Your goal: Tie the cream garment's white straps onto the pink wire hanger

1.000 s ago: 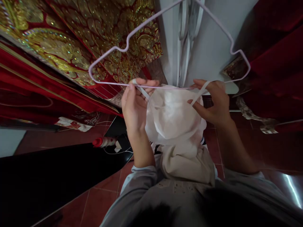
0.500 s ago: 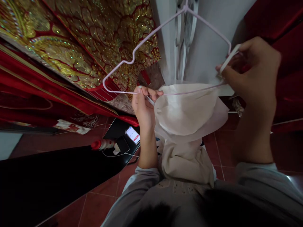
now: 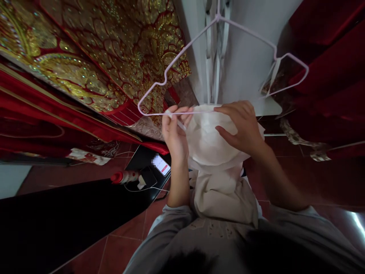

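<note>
1. A red garment covered in gold sequins (image 3: 119,49) fills the upper left.
2. A black table (image 3: 74,220) runs across the lower left, above red floor tiles (image 3: 116,251).
3. Dark red cloth (image 3: 336,64) hangs at the right.
4. The lilac hanger (image 3: 218,17) is in front of the person, its neck near the top edge and its bottom bar running level with the fingers.
5. The pale garment (image 3: 209,144) hangs just below that bar, in front of the person's body.
6. The right hand (image 3: 243,125) is over the garment, thumb spread well away from the fingers; its fingertips are at the bar, though whether they press on it I cannot tell.
7. The left hand (image 3: 175,139) is half curled, palm showing, pinching a white strap beside the bar.
8. A red-capped bottle (image 3: 125,177) is on the table.
9. A phone (image 3: 163,166) lies near the table's edge, screen lit.
10. A thin white loop (image 3: 274,72) hangs at the hanger's right-hand notch.
</note>
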The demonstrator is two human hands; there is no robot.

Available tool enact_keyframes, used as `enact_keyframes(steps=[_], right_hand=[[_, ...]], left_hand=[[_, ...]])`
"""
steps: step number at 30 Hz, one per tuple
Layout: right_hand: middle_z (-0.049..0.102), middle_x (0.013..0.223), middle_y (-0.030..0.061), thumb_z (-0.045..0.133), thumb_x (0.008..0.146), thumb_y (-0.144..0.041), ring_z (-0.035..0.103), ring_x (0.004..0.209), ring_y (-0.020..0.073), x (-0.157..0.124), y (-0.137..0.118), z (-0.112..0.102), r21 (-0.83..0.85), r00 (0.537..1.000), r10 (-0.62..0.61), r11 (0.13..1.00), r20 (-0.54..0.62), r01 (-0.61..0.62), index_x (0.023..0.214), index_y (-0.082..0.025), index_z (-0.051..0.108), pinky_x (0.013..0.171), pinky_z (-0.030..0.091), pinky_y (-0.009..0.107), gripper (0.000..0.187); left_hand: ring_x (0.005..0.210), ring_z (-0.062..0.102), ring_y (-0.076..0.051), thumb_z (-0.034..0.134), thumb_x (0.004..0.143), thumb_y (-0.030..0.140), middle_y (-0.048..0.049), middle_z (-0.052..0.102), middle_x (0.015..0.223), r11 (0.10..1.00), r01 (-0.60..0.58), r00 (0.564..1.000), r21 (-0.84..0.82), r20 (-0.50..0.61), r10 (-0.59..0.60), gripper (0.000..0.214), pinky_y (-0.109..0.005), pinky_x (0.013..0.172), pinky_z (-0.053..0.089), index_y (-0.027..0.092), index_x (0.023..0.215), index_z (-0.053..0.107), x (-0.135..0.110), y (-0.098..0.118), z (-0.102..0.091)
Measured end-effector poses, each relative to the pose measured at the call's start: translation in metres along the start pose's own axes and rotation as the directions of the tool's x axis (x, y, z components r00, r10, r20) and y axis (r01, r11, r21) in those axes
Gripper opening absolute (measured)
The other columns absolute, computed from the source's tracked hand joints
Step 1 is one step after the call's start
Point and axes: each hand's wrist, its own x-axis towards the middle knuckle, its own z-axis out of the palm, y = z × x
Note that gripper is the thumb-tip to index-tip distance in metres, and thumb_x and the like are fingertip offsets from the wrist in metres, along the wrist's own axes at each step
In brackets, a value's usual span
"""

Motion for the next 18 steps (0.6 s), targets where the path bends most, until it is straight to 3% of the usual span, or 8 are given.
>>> enact_keyframes(steps=[2, 4, 7, 11, 14, 16, 18], right_hand=[[0.075, 0.123, 0.0042, 0.063, 0.097, -0.038, 0.067, 0.114, 0.0291, -0.001, -0.001, 0.004, 0.003, 0.997, 0.038, 0.999, -0.069, -0.038, 0.130, -0.033, 0.065, 0.114, 0.043, 0.058, 0.034], [0.076, 0.119, 0.0029, 0.062, 0.097, -0.036, 0.068, 0.112, 0.0283, -0.002, 0.002, 0.005, 0.028, 0.994, 0.059, 0.998, -0.090, -0.056, 0.126, -0.034, 0.067, 0.117, 0.041, 0.059, 0.030], [0.077, 0.118, 0.0023, 0.061, 0.097, -0.035, 0.068, 0.111, 0.0279, -0.002, 0.006, 0.004, 0.051, 0.992, 0.080, 0.996, -0.095, -0.076, 0.124, -0.034, 0.068, 0.117, 0.041, 0.058, 0.027], [0.077, 0.116, 0.0017, 0.060, 0.098, -0.036, 0.068, 0.110, 0.0272, -0.001, 0.007, 0.005, 0.051, 0.992, 0.079, 0.996, -0.099, -0.074, 0.122, -0.034, 0.068, 0.114, 0.043, 0.058, 0.025], [0.077, 0.113, 0.0016, 0.059, 0.099, -0.036, 0.068, 0.108, 0.0272, -0.001, 0.006, 0.005, 0.029, 0.991, 0.080, 0.997, -0.110, -0.077, 0.119, -0.033, 0.067, 0.113, 0.044, 0.059, 0.022], [0.078, 0.111, 0.0017, 0.060, 0.099, -0.033, 0.068, 0.105, 0.0266, -0.001, 0.005, 0.005, 0.013, 0.989, 0.072, 0.997, -0.128, -0.071, 0.117, -0.033, 0.067, 0.112, 0.045, 0.059, 0.020], [0.078, 0.108, 0.0019, 0.061, 0.098, -0.032, 0.068, 0.101, 0.0261, -0.001, 0.004, 0.005, 0.009, 0.986, 0.057, 0.998, -0.157, -0.056, 0.115, -0.033, 0.067, 0.113, 0.045, 0.059, 0.019]], left_hand=[[0.110, 0.077, -0.023, 0.067, 0.093, 0.033, -0.0083, 0.077, 0.116, 0.989, -0.128, 0.983, 0.079, -0.118, 0.137, 0.026, -0.040, 0.107, 0.057, 0.023, 0.116, 0.064, 0.005, 0.003, -0.016], [0.118, 0.075, -0.024, 0.062, 0.089, 0.022, -0.0086, 0.077, 0.122, 0.953, -0.241, 0.941, 0.182, -0.198, 0.275, 0.028, -0.041, 0.112, 0.054, 0.022, 0.116, 0.068, 0.011, 0.010, -0.032], [0.125, 0.072, -0.026, 0.054, 0.084, 0.013, -0.0055, 0.078, 0.124, 0.916, -0.305, 0.907, 0.260, -0.215, 0.363, 0.039, -0.047, 0.117, 0.051, 0.023, 0.114, 0.075, 0.020, 0.025, -0.051], [0.123, 0.073, -0.031, 0.056, 0.085, 0.011, 0.0026, 0.080, 0.121, 0.900, -0.254, 0.952, 0.354, -0.071, 0.296, 0.041, -0.057, 0.119, 0.050, 0.031, 0.112, 0.081, 0.028, 0.051, -0.060], [0.123, 0.071, -0.033, 0.066, 0.093, 0.019, 0.0026, 0.081, 0.118, 0.849, -0.257, 0.965, 0.462, 0.076, 0.251, 0.023, -0.059, 0.122, 0.046, 0.028, 0.108, 0.082, 0.032, 0.067, -0.054], [0.125, 0.069, -0.033, 0.076, 0.094, 0.028, 0.0004, 0.080, 0.115, 0.814, -0.269, 0.962, 0.514, 0.173, 0.209, 0.015, -0.056, 0.119, 0.048, 0.024, 0.108, 0.081, 0.037, 0.075, -0.045], [0.115, 0.072, -0.029, 0.084, 0.090, 0.036, -0.0029, 0.079, 0.110, 0.772, -0.283, 0.951, 0.569, 0.271, 0.149, 0.024, -0.046, 0.106, 0.055, 0.022, 0.110, 0.080, 0.046, 0.078, -0.036]])
